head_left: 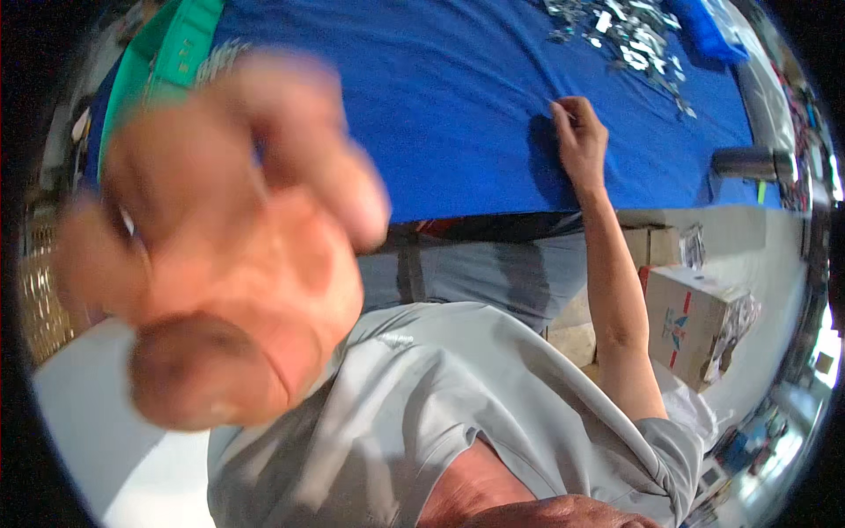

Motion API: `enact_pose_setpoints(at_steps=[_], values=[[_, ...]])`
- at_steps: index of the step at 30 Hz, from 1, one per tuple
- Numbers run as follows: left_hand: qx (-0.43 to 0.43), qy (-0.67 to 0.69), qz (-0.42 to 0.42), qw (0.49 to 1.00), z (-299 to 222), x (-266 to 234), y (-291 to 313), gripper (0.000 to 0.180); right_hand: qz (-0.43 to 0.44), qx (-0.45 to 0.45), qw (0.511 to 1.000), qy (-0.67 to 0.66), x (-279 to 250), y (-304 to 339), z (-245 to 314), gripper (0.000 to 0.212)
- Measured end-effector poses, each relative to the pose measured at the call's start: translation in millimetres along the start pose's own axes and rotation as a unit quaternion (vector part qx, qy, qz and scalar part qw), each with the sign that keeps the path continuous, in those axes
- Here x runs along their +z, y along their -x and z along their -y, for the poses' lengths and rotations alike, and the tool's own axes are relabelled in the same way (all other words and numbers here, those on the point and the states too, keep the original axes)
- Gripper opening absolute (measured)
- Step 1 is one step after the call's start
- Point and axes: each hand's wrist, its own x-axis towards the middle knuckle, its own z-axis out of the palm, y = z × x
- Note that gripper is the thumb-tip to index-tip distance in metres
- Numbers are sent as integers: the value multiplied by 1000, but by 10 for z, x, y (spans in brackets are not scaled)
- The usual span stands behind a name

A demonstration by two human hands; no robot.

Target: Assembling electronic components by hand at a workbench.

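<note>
My left hand (pixel 238 238) is raised very close to the camera and fills much of the left side, blurred by motion. Its palm and loosely bent, separated fingers face me, and I see nothing held in it. Farther off, my right hand (pixel 583 141) is over the blue cloth (pixel 440 106) with its fingers curled together and a shadow beside it. Whatever its fingers may pinch is too small or hidden to make out. The nearest things to it are a scattered pile of small silvery and dark metal-looking pieces (pixel 638 48), higher up on the cloth.
A green plastic crate (pixel 189 40) stands at the far left, partly behind my left hand. At the far right is a blue bin (pixel 711 31). A grey cylindrical object (pixel 753 164) lies by the cloth's right edge. Cardboard boxes (pixel 687 317) stand below the table on the right.
</note>
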Motion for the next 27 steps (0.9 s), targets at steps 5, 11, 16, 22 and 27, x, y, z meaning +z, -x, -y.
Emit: enact_pose_setpoints(at_steps=[5, 11, 16, 22, 27], values=[[-7, -13, -190, 982, 81, 269, -187, 56, 30, 61, 998, -10, -92, -45, -130, 16], [0, -19, -199, 980, 64, 222, -244, 54, 23, 24, 999, -12, -121, 22, -233, 17], [18, 7, -192, 981, 211, 311, -480, 53, -2, 4, 1000, -15, -19, -63, -73, 16], [60, 44, -148, 986, 492, 15, -346, 52, 14, 38, 999, 11, -62, -12, 24, 13], [34, 63, -143, 987, 585, 53, -315, 51, 5, 27, 998, -64, -109, -5, 5, 14]])
